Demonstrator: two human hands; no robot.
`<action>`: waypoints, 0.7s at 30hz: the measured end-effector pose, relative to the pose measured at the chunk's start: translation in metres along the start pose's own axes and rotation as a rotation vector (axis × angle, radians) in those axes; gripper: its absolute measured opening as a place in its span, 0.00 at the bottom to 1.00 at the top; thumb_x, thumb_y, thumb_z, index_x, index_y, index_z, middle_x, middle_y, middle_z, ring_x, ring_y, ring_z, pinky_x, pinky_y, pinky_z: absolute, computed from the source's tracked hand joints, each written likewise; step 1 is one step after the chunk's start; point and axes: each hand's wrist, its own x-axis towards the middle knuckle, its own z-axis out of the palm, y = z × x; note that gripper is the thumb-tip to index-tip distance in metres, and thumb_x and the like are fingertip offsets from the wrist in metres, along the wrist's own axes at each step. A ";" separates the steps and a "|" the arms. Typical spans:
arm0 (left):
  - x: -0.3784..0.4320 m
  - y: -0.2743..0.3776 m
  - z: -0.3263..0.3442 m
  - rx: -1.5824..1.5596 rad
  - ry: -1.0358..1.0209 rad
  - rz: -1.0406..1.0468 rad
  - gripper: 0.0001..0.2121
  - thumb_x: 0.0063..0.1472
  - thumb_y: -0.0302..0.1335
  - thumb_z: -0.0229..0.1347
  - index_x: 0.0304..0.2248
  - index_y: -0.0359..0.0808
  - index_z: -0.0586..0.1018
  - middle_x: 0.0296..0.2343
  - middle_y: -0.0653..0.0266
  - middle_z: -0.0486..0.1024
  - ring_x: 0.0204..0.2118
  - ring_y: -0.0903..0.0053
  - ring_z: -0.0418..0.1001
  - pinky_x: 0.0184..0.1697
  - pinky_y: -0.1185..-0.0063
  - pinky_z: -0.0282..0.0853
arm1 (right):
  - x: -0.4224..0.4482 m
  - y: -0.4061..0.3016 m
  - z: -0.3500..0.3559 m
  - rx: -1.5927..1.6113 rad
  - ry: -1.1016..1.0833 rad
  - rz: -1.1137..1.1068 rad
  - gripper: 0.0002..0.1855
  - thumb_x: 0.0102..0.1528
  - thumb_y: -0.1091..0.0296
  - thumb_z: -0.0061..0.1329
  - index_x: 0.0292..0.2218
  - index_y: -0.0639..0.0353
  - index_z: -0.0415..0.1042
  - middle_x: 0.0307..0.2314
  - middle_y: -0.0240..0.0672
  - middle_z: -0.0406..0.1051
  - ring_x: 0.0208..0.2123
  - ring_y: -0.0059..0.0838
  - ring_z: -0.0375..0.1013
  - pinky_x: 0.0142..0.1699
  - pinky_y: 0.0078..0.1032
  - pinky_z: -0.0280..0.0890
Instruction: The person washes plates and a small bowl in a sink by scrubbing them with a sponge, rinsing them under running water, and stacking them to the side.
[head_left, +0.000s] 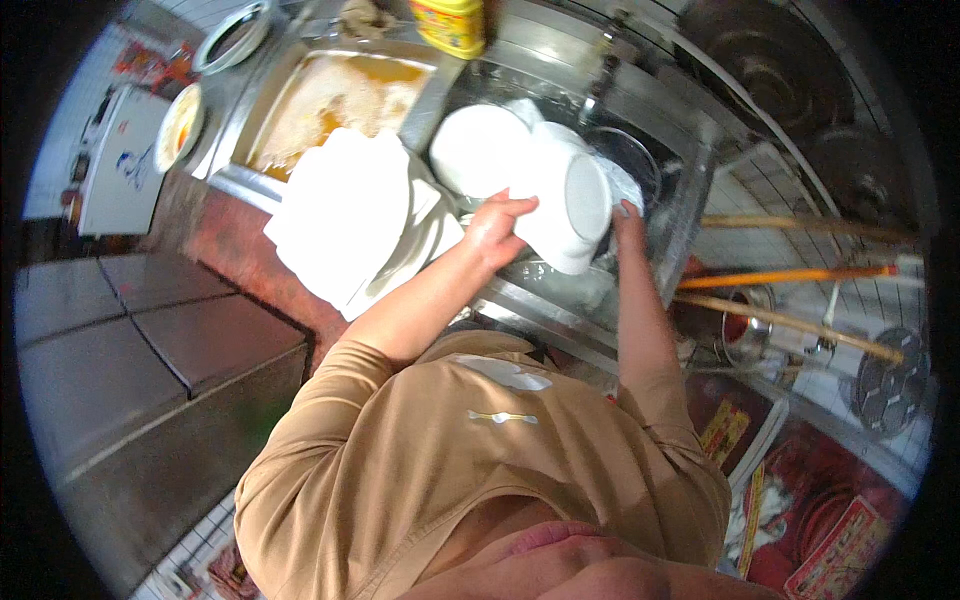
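A white bowl (559, 217) is tilted on its side over the right sink basin, its round base turned to the right. My left hand (496, 231) grips its left side, thumb and fingers spread along the wall. At its right edge is my right hand (628, 223), holding that side, with its fingers partly hidden. A pale, crumpled, cloth-like thing (621, 180) shows just beyond my right fingers; its material is unclear. Behind the bowl, a white round dish (480, 150) lies in the basin. Left of my left hand sits a stack of white plates (337, 217), overexposed.
The left basin holds foamy brown water (337, 97). A yellow container (450, 26) stands behind the sink, near the faucet (600, 82). Bowls, one of them white with food residue (180, 127), stand at the far left. Long wooden handles (787, 322) jut in from the right.
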 end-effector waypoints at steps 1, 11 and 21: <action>-0.013 0.009 0.004 0.012 -0.030 0.030 0.13 0.50 0.19 0.48 0.38 0.33 0.67 0.34 0.62 0.69 0.38 0.72 0.67 0.45 0.73 0.61 | -0.032 -0.065 0.001 0.372 -0.092 0.300 0.27 0.51 0.52 0.38 0.47 0.61 0.56 0.46 0.42 0.56 0.48 0.39 0.55 0.47 0.30 0.54; -0.091 0.065 0.017 1.837 -0.696 0.791 0.15 0.45 0.22 0.47 0.36 0.37 0.72 0.34 0.60 0.70 0.40 0.66 0.66 0.44 0.73 0.59 | -0.119 -0.191 -0.034 0.956 -0.569 0.100 0.34 0.50 0.39 0.30 0.43 0.64 0.60 0.38 0.44 0.64 0.40 0.36 0.64 0.46 0.31 0.58; -0.184 0.159 -0.081 2.317 -0.269 0.846 0.14 0.51 0.26 0.40 0.36 0.45 0.73 0.38 0.69 0.69 0.44 0.71 0.63 0.52 0.63 0.42 | -0.108 -0.228 0.102 0.339 -0.748 -0.281 0.19 0.48 0.65 0.44 0.41 0.65 0.62 0.34 0.36 0.67 0.35 0.26 0.66 0.40 0.21 0.60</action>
